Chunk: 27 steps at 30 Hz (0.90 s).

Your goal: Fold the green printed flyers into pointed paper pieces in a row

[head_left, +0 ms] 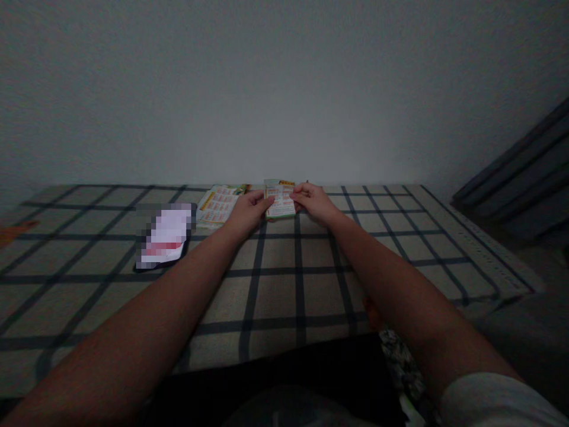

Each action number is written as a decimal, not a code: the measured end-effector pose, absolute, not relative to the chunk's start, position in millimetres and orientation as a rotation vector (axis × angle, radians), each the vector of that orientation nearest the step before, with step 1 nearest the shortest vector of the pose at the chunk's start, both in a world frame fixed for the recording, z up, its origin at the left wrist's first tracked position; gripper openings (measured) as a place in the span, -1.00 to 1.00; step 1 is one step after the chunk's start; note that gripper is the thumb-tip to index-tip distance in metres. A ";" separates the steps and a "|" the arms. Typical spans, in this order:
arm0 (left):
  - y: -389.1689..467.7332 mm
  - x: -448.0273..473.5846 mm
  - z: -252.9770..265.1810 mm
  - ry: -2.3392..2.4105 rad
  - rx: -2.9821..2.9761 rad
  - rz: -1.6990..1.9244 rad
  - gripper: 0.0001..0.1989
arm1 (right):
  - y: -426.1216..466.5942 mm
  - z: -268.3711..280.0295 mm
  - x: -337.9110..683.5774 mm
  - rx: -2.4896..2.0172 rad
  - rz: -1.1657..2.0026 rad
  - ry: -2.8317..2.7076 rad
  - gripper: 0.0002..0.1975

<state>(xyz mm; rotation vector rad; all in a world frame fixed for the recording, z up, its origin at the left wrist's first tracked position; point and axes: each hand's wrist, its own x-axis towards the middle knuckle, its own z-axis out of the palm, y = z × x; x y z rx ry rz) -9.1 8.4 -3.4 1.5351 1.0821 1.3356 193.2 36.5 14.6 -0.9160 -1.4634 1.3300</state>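
Between my two hands a small printed paper packet (281, 200) is held up a little off the tablecloth, its face covered in orange and red print. My left hand (249, 210) grips its left edge, thumb on the front. At the right edge my right hand (313, 200) pinches it between thumb and fingers. Just left of my left hand lies a similar printed packet or sheet (219, 204), flat on the cloth. What the packet holds, if anything, cannot be seen.
A phone (165, 237) with a lit, blurred screen lies to the left. The checked tablecloth (275, 296) covers the table, which meets a pale wall (284, 95). An orange object (16, 232) shows at the far left. Dark slats (520, 166) stand at the right.
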 end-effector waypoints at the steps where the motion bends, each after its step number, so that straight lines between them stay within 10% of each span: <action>1: 9.0 -8.9 -4.3 1.047 1.513 1.333 -0.58 | 36.2 15.1 193.1 -0.914 1.331 -1.466 -0.81; 27: 4.7 -6.0 0.8 0.997 1.492 1.310 -0.52 | 37.8 14.8 194.0 -0.896 1.343 -1.424 -0.83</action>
